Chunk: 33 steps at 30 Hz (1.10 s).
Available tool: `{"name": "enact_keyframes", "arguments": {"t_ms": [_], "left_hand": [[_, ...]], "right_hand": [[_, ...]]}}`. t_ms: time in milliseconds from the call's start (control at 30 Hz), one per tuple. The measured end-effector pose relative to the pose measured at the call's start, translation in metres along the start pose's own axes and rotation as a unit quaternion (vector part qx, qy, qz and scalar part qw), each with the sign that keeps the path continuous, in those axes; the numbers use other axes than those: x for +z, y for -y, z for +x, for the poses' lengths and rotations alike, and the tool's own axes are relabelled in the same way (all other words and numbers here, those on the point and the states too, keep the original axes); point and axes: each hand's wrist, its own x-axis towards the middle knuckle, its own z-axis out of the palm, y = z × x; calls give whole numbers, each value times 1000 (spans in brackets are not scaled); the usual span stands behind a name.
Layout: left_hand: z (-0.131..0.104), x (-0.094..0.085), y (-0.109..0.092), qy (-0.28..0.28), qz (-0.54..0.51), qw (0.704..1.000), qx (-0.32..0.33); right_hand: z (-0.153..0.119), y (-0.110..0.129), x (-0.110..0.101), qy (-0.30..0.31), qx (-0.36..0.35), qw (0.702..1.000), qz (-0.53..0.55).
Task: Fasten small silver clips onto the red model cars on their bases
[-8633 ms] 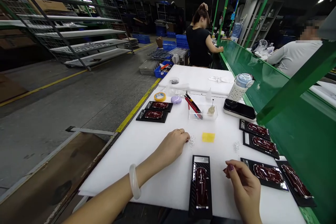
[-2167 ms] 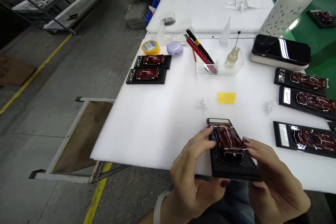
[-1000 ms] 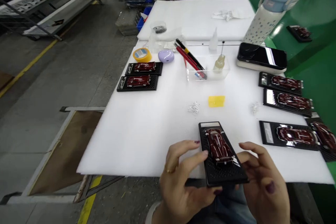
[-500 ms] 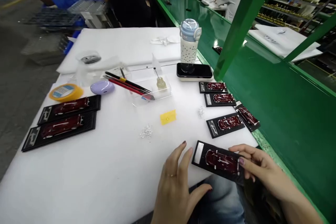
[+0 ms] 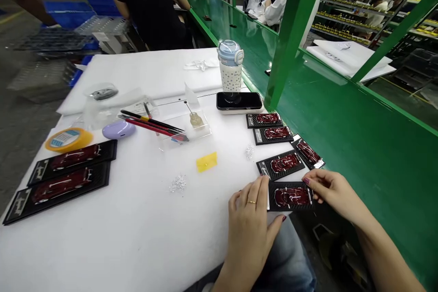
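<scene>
A dark red model car on a black base (image 5: 292,196) lies at the table's right front edge. My right hand (image 5: 330,191) pinches the right end of that base between thumb and fingers. At its left end my left hand (image 5: 249,219) rests with bent fingers, the fingertips touching the base and the thumb held apart. Just behind is another red car on its base (image 5: 282,163), and a tilted one (image 5: 308,151) lies to its right. Two more, an upper one (image 5: 265,119) and a lower one (image 5: 273,134), lie further back.
Two longer car bases (image 5: 58,185) lie at left, near yellow tape (image 5: 68,139) and a purple case (image 5: 118,129). Brushes (image 5: 153,125), a small bottle (image 5: 196,119), yellow paper (image 5: 206,162), a phone (image 5: 239,101) and a cup (image 5: 230,66) stand mid-table. A green post (image 5: 285,36) rises behind.
The held base has turned level and now lies at the table edge beside the others. My left hand has moved right and reached its left end. The camera view has shifted.
</scene>
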Motion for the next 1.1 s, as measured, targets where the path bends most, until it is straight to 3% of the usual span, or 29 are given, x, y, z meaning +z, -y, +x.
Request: {"name": "enact_keyframes", "arguments": {"t_ms": [167,333,500,733,867,967,1033,1100], "left_hand": [[-2,2,-7,-4,-30,999,-24],[0,8,-22,-18,6,996,-87],[11,14,-33,1,23,992,-126],[28,18,-38,11,21,989,-143],[35,24,-41,-5,9,991,-136],[35,23,-41,-29,4,990,-140],[27,13,-33,-64,-13,989,-136],[9,-5,-16,-121,-54,983,-127]], "right_hand": [[7,-5,-11,-110,-58,990,-69],[25,-19,-32,-212,-79,965,-131],[48,-32,-37,-187,-80,966,-157],[48,-37,-39,-198,-42,962,-183],[36,-38,-54,-241,-6,952,-187],[8,-36,-67,-301,13,935,-189],[-16,-31,-68,-328,7,927,-179],[-39,-22,-53,-321,-39,937,-134]]}}
